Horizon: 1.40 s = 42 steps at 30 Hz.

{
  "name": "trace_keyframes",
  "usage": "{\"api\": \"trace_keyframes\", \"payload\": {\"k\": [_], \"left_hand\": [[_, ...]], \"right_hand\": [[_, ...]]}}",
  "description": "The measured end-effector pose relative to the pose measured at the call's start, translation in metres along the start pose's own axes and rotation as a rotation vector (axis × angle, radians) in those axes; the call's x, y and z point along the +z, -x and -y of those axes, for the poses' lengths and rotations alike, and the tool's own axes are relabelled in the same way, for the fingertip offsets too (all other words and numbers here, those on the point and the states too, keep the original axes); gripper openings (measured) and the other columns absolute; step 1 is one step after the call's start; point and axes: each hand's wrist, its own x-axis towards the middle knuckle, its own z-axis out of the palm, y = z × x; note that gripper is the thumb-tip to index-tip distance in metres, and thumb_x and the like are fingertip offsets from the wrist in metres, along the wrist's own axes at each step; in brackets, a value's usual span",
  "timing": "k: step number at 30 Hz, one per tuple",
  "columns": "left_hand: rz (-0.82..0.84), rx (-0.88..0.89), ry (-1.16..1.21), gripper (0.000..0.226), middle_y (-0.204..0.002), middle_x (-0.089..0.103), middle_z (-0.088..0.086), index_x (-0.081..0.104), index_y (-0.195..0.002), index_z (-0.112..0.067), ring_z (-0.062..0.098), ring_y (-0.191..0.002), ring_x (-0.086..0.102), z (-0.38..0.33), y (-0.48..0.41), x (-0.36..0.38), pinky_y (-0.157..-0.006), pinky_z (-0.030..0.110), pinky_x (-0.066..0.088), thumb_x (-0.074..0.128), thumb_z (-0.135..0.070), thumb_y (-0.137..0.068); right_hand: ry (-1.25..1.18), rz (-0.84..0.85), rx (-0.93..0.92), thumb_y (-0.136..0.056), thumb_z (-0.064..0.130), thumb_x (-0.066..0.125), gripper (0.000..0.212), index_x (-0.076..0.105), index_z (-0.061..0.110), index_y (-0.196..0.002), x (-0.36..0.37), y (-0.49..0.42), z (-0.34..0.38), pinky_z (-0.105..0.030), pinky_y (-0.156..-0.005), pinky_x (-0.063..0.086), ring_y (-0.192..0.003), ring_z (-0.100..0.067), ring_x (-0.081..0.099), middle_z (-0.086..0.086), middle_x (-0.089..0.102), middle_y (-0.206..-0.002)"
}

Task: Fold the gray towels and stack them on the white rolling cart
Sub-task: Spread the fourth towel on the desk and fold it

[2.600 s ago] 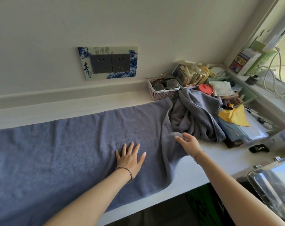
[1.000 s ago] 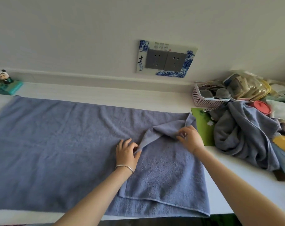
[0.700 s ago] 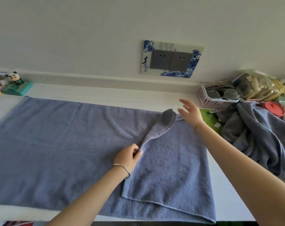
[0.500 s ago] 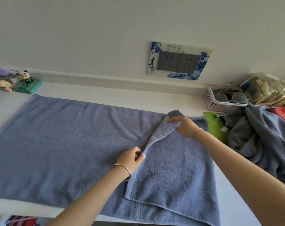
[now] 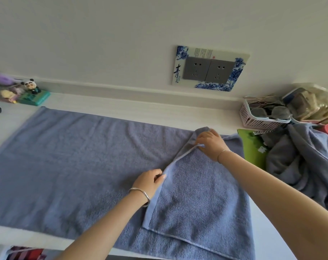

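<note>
A long gray-blue towel (image 5: 75, 162) lies spread across the white counter (image 5: 122, 111), its right end folded back over itself as a flap (image 5: 198, 194). My left hand (image 5: 150, 182) pinches the flap's hemmed edge near its middle. My right hand (image 5: 211, 144) grips the flap's far corner close to the wall side. A second gray towel (image 5: 298, 162) lies crumpled in a heap at the right. The white rolling cart is not in view.
A pink basket (image 5: 260, 121) and packets crowd the back right corner, beside a green mat (image 5: 251, 147). A panda figure (image 5: 32, 87) and small toys sit at the far left. A double wall socket (image 5: 209, 69) is above the counter.
My right hand let go of the flap, lifted, then came down and took hold of its far corner. My left hand kept its pinch on the hem. The view shifted left.
</note>
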Motion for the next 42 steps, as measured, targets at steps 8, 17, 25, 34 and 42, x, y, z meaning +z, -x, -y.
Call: {"api": "trace_keyframes", "payload": {"k": [8, 17, 25, 34, 42], "left_hand": [[0.002, -0.021, 0.068, 0.035, -0.053, 0.034, -0.008, 0.035, -0.065, -0.024, 0.008, -0.047, 0.028, -0.002, 0.004, 0.009, -0.045, 0.020, 0.023, 0.051, -0.038, -0.094], [0.025, -0.053, 0.112, 0.039, -0.055, 0.028, -0.006, 0.034, -0.064, -0.020, 0.008, -0.049, 0.024, -0.004, 0.008, 0.007, -0.045, 0.021, 0.021, 0.054, -0.038, -0.092], [0.010, -0.045, 0.163, 0.039, -0.056, 0.028, -0.006, 0.035, -0.064, -0.019, 0.008, -0.051, 0.024, -0.001, 0.011, 0.007, -0.048, 0.022, 0.022, 0.056, -0.037, -0.091], [0.169, -0.183, 0.390, 0.031, -0.076, 0.061, -0.004, 0.060, -0.077, -0.014, 0.008, -0.070, 0.057, -0.015, 0.018, 0.002, -0.063, 0.020, 0.042, 0.072, -0.042, -0.078], [0.418, -0.210, 0.858, 0.034, -0.106, 0.071, 0.007, 0.066, -0.110, -0.010, 0.022, -0.101, 0.067, -0.065, 0.026, -0.037, -0.096, 0.040, 0.049, 0.066, -0.032, -0.085]], "right_hand": [[-0.005, -0.168, 0.162, -0.089, 0.028, 0.058, 0.030, 0.062, 0.022, -0.119, 0.008, 0.011, -0.026, -0.035, -0.109, 0.019, -0.127, -0.029, 0.036, -0.007, 0.050, -0.128], [-0.116, -0.033, 0.170, -0.095, 0.017, 0.047, 0.029, 0.051, 0.015, -0.124, 0.020, 0.004, -0.027, -0.036, -0.094, 0.036, -0.112, -0.031, 0.055, -0.008, 0.054, -0.130], [-0.022, 0.016, 0.154, -0.088, -0.003, 0.046, 0.044, 0.048, 0.015, -0.128, 0.010, 0.001, -0.026, -0.041, -0.083, 0.044, -0.107, -0.032, 0.057, -0.011, 0.047, -0.122], [-0.328, 0.096, 0.122, -0.080, 0.012, 0.072, 0.013, 0.072, 0.014, -0.092, -0.051, 0.009, -0.056, -0.020, -0.088, 0.036, -0.108, -0.021, 0.057, -0.004, 0.064, -0.113], [-1.148, -0.018, 0.240, -0.063, 0.052, 0.074, 0.056, 0.069, 0.003, -0.091, -0.142, 0.021, -0.028, -0.036, -0.083, 0.052, -0.080, -0.022, 0.063, -0.015, 0.068, -0.092]]}}
